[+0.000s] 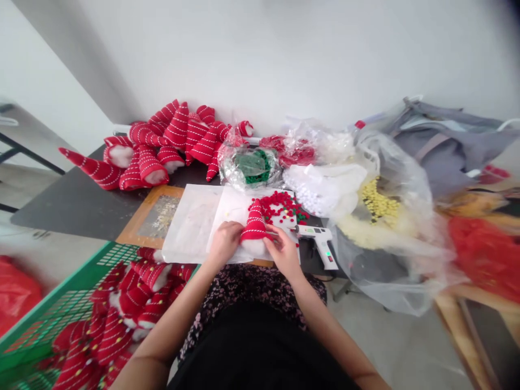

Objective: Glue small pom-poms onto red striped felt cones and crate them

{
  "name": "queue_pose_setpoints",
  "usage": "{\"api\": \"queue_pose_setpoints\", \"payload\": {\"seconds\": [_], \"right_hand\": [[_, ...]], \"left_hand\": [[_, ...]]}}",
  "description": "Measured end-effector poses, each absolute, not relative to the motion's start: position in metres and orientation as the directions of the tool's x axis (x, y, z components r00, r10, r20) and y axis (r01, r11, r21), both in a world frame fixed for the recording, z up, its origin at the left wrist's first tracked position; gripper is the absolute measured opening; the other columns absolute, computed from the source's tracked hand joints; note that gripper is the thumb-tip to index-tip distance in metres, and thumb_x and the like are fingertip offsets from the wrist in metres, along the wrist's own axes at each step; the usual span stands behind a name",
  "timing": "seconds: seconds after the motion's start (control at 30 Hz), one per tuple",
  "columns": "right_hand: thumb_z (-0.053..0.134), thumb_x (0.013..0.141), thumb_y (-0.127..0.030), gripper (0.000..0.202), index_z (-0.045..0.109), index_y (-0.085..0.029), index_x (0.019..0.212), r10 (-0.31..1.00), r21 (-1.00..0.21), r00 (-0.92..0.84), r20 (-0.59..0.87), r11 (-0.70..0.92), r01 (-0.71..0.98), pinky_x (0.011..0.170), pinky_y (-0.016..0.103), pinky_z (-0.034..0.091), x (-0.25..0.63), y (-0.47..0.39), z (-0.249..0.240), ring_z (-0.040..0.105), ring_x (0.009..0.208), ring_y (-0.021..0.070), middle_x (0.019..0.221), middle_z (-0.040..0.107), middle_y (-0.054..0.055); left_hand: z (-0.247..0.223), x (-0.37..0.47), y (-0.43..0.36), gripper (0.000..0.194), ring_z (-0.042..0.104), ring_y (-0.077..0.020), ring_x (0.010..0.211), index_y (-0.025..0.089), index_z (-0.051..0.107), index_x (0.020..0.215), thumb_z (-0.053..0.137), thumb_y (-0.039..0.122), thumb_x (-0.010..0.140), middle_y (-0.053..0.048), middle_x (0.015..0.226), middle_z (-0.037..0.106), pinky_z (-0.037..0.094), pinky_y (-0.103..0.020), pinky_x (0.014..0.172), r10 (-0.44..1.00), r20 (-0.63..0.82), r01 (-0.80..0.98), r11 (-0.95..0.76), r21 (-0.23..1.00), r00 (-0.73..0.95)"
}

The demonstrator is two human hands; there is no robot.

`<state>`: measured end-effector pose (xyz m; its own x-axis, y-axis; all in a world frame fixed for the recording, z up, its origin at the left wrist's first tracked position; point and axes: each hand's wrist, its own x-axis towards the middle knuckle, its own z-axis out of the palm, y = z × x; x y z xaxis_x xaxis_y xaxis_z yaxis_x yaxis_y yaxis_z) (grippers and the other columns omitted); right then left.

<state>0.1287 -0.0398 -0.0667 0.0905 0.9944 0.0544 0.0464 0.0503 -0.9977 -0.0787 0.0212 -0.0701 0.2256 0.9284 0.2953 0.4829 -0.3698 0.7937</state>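
Between my hands a red cone-shaped hat (255,222) with white stitched stripes and white stuffing at its base stands point away from me, over white paper (190,216). My left hand (226,241) is closed on the hat's left lower edge. At the right lower edge, the fingers of my right hand (283,250) are closed on the brim. Just beyond the hat, small red and green pom-poms (280,206) are scattered on the paper. A white glue gun (319,241) with a green light lies to the right of my right hand.
Striped red hats (179,130) are piled at the back left. A green basket (36,325) of similar hats stands at lower left. Bags of green pom-poms (255,165), white pom-poms (317,189) and yellow pom-poms (379,200) lie behind and right. A wood-framed board (142,216) sits left.
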Motion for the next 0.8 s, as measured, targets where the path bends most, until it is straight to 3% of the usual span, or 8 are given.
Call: {"api": "queue_pose_setpoints", "payload": {"seconds": [0.13, 0.23, 0.33, 0.4, 0.5, 0.6, 0.73, 0.8], "right_hand": [[0.074, 0.092, -0.059, 0.045, 0.079, -0.027, 0.122, 0.996, -0.997, 0.053, 0.072, 0.073, -0.021, 0.095, 0.047, 0.065, 0.128, -0.037, -0.051, 0.077, 0.111, 0.0318, 0.125, 0.080, 0.010], [0.062, 0.098, -0.068, 0.048, 0.084, -0.029, 0.116, 0.994, -0.993, 0.017, 0.107, 0.107, -0.052, 0.104, 0.049, 0.061, 0.130, -0.031, -0.036, 0.074, 0.120, 0.0323, 0.126, 0.081, 0.008], [0.058, 0.098, -0.073, 0.053, 0.085, -0.028, 0.109, 0.994, -0.990, -0.010, 0.106, 0.105, -0.095, 0.106, 0.049, 0.060, 0.128, -0.027, -0.028, 0.072, 0.125, 0.0335, 0.125, 0.080, 0.008], [0.060, 0.098, -0.071, 0.051, 0.084, -0.028, 0.110, 0.995, -0.992, -0.018, 0.095, 0.093, -0.090, 0.104, 0.048, 0.060, 0.124, -0.028, -0.030, 0.072, 0.121, 0.0327, 0.123, 0.080, 0.008], [0.062, 0.099, -0.067, 0.047, 0.078, -0.029, 0.124, 0.997, -0.995, -0.020, 0.068, 0.067, -0.077, 0.097, 0.044, 0.063, 0.119, -0.032, -0.041, 0.075, 0.111, 0.0295, 0.120, 0.079, 0.008], [0.068, 0.097, -0.061, 0.050, 0.071, -0.029, 0.135, 0.997, -0.997, 0.028, 0.073, 0.074, -0.039, 0.091, 0.042, 0.065, 0.118, -0.039, -0.049, 0.076, 0.104, 0.0274, 0.119, 0.077, 0.009], [0.072, 0.097, -0.046, 0.049, 0.066, -0.029, 0.143, 0.977, -0.977, 0.037, 0.209, 0.207, 0.060, 0.096, 0.042, 0.065, 0.121, -0.047, -0.044, 0.071, 0.121, 0.0290, 0.138, 0.069, 0.013], [0.071, 0.098, -0.040, 0.042, 0.070, -0.029, 0.139, 0.960, -0.948, -0.023, 0.279, 0.279, 0.153, 0.097, 0.042, 0.065, 0.124, -0.048, -0.042, 0.069, 0.127, 0.0300, 0.141, 0.069, 0.013]], "left_hand": [[-0.062, -0.081, 0.007, 0.029, 0.076, -0.0277, 0.098, 0.022, 0.083, 0.094, 0.062, 0.016, 0.074, -0.008, 0.101, 0.083, 0.063, -0.042, 0.092, 0.955, 0.164, 0.355, -0.246, 0.902, 0.246], [-0.056, -0.079, -0.006, 0.022, 0.077, -0.0300, 0.092, 0.021, 0.083, 0.093, 0.075, 0.032, 0.075, -0.007, 0.090, 0.083, 0.065, -0.042, 0.082, 0.973, 0.010, 0.086, -0.031, 0.996, 0.230], [-0.057, -0.076, -0.016, 0.038, 0.079, -0.0313, 0.092, 0.019, 0.081, 0.100, 0.085, 0.043, 0.070, -0.011, 0.096, 0.083, 0.066, -0.042, 0.080, 0.980, -0.085, -0.229, 0.125, 0.965, 0.177], [-0.059, -0.073, -0.019, 0.043, 0.079, -0.0301, 0.091, 0.018, 0.079, 0.105, 0.085, 0.045, 0.071, -0.013, 0.099, 0.082, 0.065, -0.040, 0.079, 0.982, -0.118, -0.316, 0.159, 0.935, 0.145], [-0.059, -0.071, -0.020, 0.045, 0.078, -0.0274, 0.090, 0.018, 0.075, 0.112, 0.081, 0.043, 0.075, -0.012, 0.099, 0.081, 0.065, -0.039, 0.079, 0.993, -0.093, -0.262, 0.109, 0.959, 0.074], [-0.054, -0.072, -0.021, 0.047, 0.077, -0.0257, 0.095, 0.018, 0.073, 0.122, 0.076, 0.036, 0.079, -0.012, 0.111, 0.080, 0.064, -0.037, 0.079, 0.999, 0.040, -0.075, -0.041, 0.996, -0.013], [-0.049, -0.071, -0.027, 0.046, 0.073, -0.0229, 0.100, 0.022, 0.074, 0.125, 0.070, 0.019, 0.080, -0.010, 0.117, 0.075, 0.062, -0.034, 0.082, 0.962, 0.271, 0.279, -0.250, 0.927, -0.038], [-0.049, -0.069, -0.030, 0.044, 0.072, -0.0232, 0.102, 0.023, 0.074, 0.124, 0.071, 0.018, 0.081, -0.010, 0.116, 0.075, 0.062, -0.036, 0.085, 0.940, 0.340, 0.340, -0.326, 0.882, 0.020]]}}
